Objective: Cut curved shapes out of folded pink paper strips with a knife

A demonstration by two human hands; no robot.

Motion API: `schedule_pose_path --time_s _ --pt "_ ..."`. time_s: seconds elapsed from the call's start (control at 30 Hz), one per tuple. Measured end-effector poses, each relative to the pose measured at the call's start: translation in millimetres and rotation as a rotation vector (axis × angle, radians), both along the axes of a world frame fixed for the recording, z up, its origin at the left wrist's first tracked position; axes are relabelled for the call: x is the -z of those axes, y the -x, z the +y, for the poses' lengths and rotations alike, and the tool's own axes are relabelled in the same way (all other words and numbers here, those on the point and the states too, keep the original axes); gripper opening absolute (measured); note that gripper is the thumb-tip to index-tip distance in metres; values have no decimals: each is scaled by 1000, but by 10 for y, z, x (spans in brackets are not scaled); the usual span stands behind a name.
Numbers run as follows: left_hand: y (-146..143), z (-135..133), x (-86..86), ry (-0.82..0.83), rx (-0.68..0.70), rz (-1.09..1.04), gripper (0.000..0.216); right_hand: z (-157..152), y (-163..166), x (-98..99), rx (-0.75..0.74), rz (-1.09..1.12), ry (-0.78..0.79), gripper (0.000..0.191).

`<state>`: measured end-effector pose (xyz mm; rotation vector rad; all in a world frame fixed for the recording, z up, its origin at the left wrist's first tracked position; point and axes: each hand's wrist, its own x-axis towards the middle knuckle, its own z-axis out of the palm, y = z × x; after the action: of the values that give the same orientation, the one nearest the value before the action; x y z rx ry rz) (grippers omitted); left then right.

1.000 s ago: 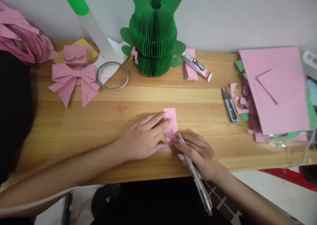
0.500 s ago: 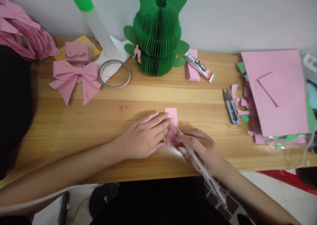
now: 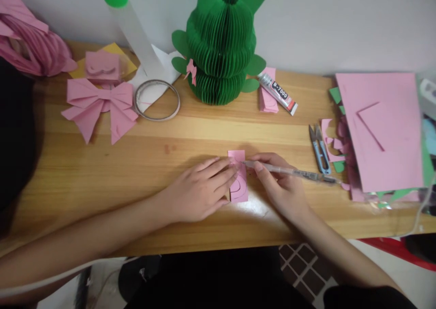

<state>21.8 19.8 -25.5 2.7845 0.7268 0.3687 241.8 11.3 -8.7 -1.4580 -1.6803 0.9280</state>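
Pinching a clear pen [image 3: 306, 175] in its thumb and fingers, the right hand [image 3: 284, 184] brings the tip to the right edge of a small pink paper strip [image 3: 241, 194]. It is hard to see if the tip touches. The left hand [image 3: 204, 188] lies flat and open, fingertips on the strip, which sits on the wooden table [image 3: 190, 136] between both hands. Blue thread snips [image 3: 320, 150] lie off to the right. Farther back are a B-7000 glue tube [image 3: 279, 93], a green honeycomb paper figure [image 3: 220, 41] and a pink paper bow [image 3: 93, 101].

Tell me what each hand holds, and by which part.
The right hand grips the pen near its tip. The left hand grips nothing, lying partly over the pink paper strip.
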Motion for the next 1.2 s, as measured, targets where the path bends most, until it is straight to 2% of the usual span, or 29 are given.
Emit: schedule_pose_path --time_s 0.17,0.47,0.9,1.2 --pt "-2 -5 13 -2 -6 1 44 -6 4 -3 -19 -24 -29 11" --pt "-1 -15 16 42 -4 -2 46 -32 2 -13 -84 -214 -159 14" --pt "-26 2 -12 -43 -21 -24 41 34 48 8 -88 -201 -177 13" --pt "-31 -7 1 -21 -26 -21 42 59 83 24 -92 -216 -204 14"
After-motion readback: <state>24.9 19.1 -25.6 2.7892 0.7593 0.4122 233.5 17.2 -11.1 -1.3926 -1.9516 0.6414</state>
